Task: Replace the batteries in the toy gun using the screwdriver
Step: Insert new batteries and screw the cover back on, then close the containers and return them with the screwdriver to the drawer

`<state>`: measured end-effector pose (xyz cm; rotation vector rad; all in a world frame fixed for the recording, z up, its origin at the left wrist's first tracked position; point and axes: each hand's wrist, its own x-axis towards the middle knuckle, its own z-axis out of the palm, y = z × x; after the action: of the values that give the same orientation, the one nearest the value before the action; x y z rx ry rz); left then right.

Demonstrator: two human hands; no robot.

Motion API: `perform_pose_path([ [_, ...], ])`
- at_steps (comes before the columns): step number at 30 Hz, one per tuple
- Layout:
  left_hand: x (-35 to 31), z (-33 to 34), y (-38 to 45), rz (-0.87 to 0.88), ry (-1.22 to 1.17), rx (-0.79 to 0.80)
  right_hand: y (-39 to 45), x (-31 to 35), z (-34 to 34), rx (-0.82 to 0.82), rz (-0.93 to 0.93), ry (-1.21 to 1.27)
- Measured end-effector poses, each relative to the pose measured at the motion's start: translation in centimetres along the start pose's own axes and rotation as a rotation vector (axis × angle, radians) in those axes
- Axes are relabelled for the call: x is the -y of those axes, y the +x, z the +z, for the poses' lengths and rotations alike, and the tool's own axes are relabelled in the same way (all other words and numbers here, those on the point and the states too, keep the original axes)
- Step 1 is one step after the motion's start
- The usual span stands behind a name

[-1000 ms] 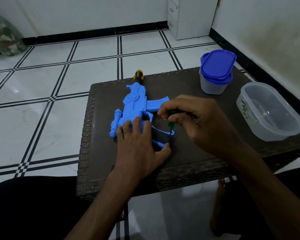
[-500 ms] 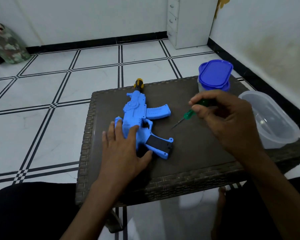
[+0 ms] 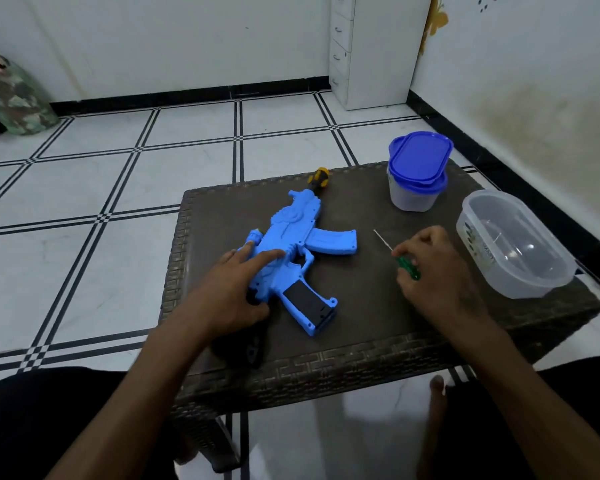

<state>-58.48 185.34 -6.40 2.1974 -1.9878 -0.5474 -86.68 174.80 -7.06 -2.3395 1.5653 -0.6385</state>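
A: Nearest the wearer, what is seen on the counter (image 3: 378, 344)?

B: The toy gun (image 3: 293, 251) is laid flat on its side, near the middle-left of the counter. The left hand (image 3: 227, 291) is spread wide and pressed flat across the rear of the body; nothing is gripped by it. The dark panel (image 3: 303, 301) on the grip, presumably the battery cover, is left exposed just beside that hand.

A: And the tool?

B: The screwdriver (image 3: 397, 256) is held in the right hand (image 3: 433, 271), well apart from the gun. The fingers (image 3: 404, 250) are closed narrowly round the green handle, and the thin shaft is pointed up and away.

A: What might go wrong from here?

B: A small screw, if one has been loosened, could be lost on the dark woven surface or rolled off the edge to the tiled floor (image 3: 118, 202). No screw can be made out. The gun could also be shifted if the flat hand is lifted too soon, and the tip could slip from the screw head.

A: Farther back?

B: An open clear tub (image 3: 513, 244) and a blue-lidded tub (image 3: 418, 171) are stood at the right. A label is carried on the clear tub, but its writing cannot be read.
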Motion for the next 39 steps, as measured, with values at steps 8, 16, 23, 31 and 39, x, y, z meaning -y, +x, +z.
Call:
perform_pose_path([
  [8,1.6,-1.7,0.8,0.137,0.006,0.082,0.0,-0.4,0.5,0.153,0.038,-0.041],
  [16,1.0,-2.0,0.4,0.126,-0.083,0.037,0.3,-0.3,0.6,0.149,-0.011,-0.034],
  [23,-3.6,-2.8,2.9,0.217,-0.084,-0.226,4.4,0.9,-3.3,-0.106,-0.14,-0.066],
  [31,-11.1,-2.6,7.2,0.221,-0.191,-0.33,13.5,-1.4,-5.2,-0.016,-0.104,-0.377],
  [39,-13.5,-1.6,8.8,0.176,-0.325,-0.314,14.4,-2.4,-4.0,0.064,-0.221,-0.444],
])
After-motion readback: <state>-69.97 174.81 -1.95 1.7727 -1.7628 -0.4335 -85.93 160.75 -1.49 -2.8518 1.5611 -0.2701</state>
